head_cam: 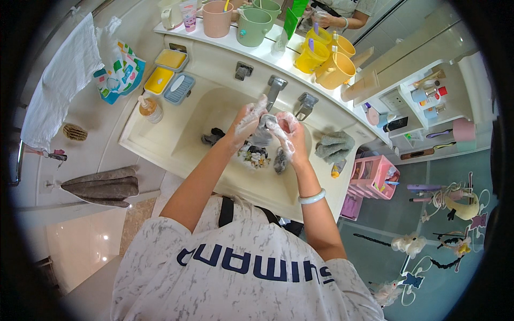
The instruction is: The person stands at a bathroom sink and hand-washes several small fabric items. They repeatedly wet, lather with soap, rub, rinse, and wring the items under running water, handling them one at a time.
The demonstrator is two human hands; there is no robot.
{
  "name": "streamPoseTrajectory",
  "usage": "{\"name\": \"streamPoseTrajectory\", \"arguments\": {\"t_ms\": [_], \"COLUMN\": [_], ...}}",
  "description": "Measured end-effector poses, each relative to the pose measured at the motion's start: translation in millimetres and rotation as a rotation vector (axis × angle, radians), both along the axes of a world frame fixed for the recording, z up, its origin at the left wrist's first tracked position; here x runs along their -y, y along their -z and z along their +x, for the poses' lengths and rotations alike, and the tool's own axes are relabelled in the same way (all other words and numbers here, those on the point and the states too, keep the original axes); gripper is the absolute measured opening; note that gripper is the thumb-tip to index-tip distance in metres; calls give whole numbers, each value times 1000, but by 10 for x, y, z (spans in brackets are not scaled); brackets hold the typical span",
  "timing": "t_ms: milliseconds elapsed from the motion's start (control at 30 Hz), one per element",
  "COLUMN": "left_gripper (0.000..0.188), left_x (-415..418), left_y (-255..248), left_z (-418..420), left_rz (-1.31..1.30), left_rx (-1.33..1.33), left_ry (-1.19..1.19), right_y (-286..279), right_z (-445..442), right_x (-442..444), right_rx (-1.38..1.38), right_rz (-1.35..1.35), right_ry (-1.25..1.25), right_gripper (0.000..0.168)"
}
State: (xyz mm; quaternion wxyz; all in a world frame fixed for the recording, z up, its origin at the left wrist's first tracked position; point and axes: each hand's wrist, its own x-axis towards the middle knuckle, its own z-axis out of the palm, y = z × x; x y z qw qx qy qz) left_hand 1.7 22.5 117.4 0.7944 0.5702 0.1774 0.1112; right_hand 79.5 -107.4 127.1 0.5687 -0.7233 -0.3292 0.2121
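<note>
Foam covers both of my hands over the washbasin [241, 182]. A wet grey cloth [262, 134], possibly a sock, is stretched between them just in front of the faucet [276, 89]. My left hand [247, 123] presses it at the palm side with fingers pointing up. My right hand [290, 134] has its fingers curled around the other end. Beneath them in the basin lie a dark cloth piece [213, 137], a sudsy patterned fabric [255, 155] and a small grey fabric piece [280, 160].
Soap dishes [179, 88] and a pump bottle [151, 110] stand left on the counter. A grey-green towel [335, 147] and a small tube [338, 168] lie right. Several cups, including a green cup [253, 27], line the white shelf [289, 52]. A pink drawer unit [373, 176] is beyond.
</note>
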Motion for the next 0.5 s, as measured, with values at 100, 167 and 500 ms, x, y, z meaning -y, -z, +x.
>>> {"name": "streamPoseTrajectory", "arguments": {"t_ms": [100, 167, 500], "left_gripper": [25, 21, 10], "left_x": [66, 139, 164], "left_y": [-41, -42, 455], "left_z": [4, -37, -20], "left_rz": [127, 168, -398], "left_rx": [67, 96, 380], "left_ry": [6, 29, 41], "right_y": [47, 35, 274], "right_z": [14, 37, 124], "right_x": [-25, -61, 13], "right_rx": [-200, -355, -749], "right_rz": [237, 292, 608], "right_ry": [14, 107, 154], "right_gripper": [18, 16, 11]}}
